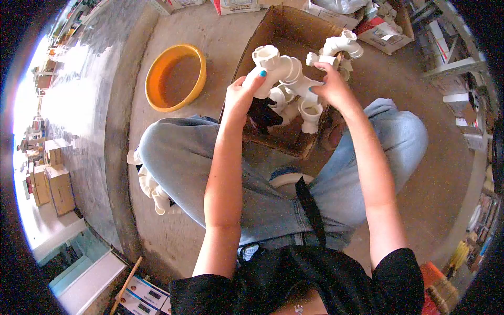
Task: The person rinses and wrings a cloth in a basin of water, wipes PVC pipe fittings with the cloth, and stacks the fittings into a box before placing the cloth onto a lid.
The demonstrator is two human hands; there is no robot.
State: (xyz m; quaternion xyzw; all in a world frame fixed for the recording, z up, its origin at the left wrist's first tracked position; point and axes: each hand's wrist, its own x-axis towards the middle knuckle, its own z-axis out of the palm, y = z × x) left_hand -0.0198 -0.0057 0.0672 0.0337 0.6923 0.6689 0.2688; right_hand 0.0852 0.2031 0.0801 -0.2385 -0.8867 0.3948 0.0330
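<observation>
white pipe (292, 73), a few joined pcs w/ a flared, notched mouth at its l end, is held up over the cardboard box (283, 149), inside its edges as seen from here. person sits on the floor side of it, blue jeans, black top, box's nr corner btwn the knees.

l hand (239, 100): fingers clamped on the pipe's l end just below the mouth, thumb w/ blue nail pressed flat on top; other fingers mostly hidden behind. that hand's over the box's l edge.

r hand (336, 88): clamped on the pipe's r end, thumb & 1st finger apart w/ the pipe btwn them; rest of the fingers hard to see. it's nr the box's r edge.

in the box, below the pipe: loose fittings (311, 118) toward the nr corner, open ends up, + a black item (262, 114) by the nr l edge, cloth or glove, can't tell which. an elbow (354, 49) sits at the r edge, toward the far corner, just beyond the r hand.

on the floor: yellow tub (157, 76) off the box's l edge, not touching; pile (152, 189) of white pcs outside the l knee; cartons (386, 38) past the box's far r corner.
</observation>
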